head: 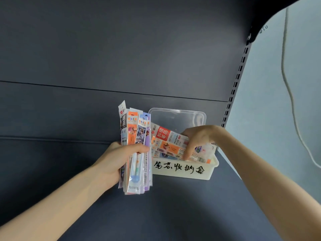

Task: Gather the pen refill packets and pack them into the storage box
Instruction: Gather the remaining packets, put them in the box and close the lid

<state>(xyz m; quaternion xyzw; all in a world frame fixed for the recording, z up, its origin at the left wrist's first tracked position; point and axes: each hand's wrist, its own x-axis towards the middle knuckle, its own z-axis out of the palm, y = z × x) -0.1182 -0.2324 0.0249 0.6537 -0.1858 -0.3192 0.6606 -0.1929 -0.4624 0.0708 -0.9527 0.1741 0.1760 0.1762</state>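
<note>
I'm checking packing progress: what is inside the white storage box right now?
Several refill packets lie flat inside the storage box, with the right hand on top of them. Whatever lies beneath them and the hand is hidden.

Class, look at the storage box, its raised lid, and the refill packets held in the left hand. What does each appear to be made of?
Storage box: probably plastic, milky white and slightly see-through, with handwriting on its smooth front wall.
Lid: clear plastic; the dark shelf back shows through, and it glints.
Refill packets in the left hand: apparently thin glossy plastic film with printed fronts; clear lower parts reveal the refills.
</note>
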